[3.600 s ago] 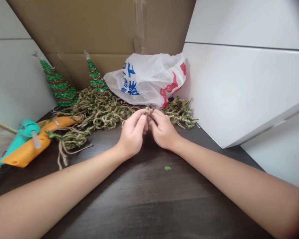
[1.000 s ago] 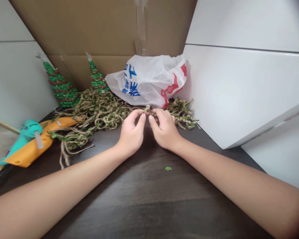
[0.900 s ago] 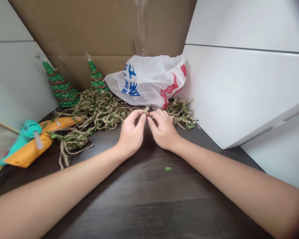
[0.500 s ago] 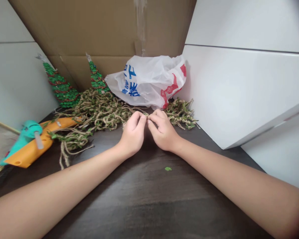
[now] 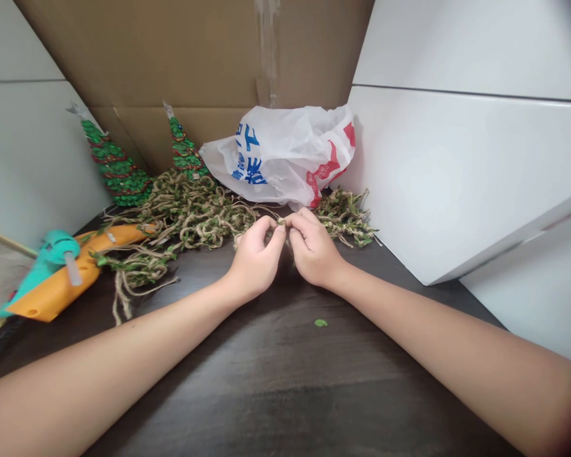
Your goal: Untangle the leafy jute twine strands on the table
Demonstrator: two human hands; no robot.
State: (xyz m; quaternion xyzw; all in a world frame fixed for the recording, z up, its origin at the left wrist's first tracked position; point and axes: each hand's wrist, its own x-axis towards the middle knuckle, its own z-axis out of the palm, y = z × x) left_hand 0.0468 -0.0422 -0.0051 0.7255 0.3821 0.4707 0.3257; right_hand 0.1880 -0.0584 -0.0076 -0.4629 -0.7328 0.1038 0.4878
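Across the lower frame spreads a dark tabletop (image 5: pixel 285 393); brown cardboard (image 5: pixel 171 51) fills the upper middle, with a white panel (image 5: pixel 457 171) at upper right. A white plastic bag (image 5: pixel 295 149), printed blue and red, slumps at upper center. Below it, leafy twine is heaped in a pile (image 5: pixel 195 206) at left of center. An orange-and-teal tool (image 5: pixel 78 273) lies at the left edge; 2 green trees (image 5: pixel 117 166) stand at upper left. At center, the left hand (image 5: pixel 254 257) has thumb and forefinger pinched on a leafy twine piece (image 5: pixel 281 221); the right hand (image 5: pixel 316 251) curls its fingers against it, though I cannot tell whether they clamp it. Lower, right of center, lies 1 green leaf (image 5: pixel 320 322).
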